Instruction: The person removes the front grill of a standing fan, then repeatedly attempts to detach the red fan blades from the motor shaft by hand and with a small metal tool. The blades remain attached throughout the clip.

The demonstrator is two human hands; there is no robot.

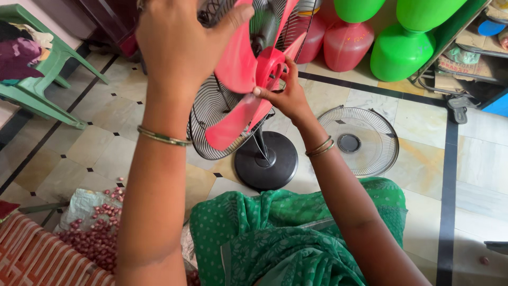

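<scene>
A pedestal fan stands in front of me with its front grille off. Its pink blade set (248,79) sits before the black rear wire guard (211,114). My left hand (180,42) grips the top of the guard and one pink blade, thumb over the blade. At the pink hub, my right hand (283,92) pinches with its fingers. The round black base (267,161) rests on the tiled floor below.
The detached front grille (360,139) lies on the floor to the right. Red cans (346,42) and green containers (402,50) stand behind. A green plastic chair (42,69) with clothes is at left. Small red onions (95,235) lie on a sack near my knee.
</scene>
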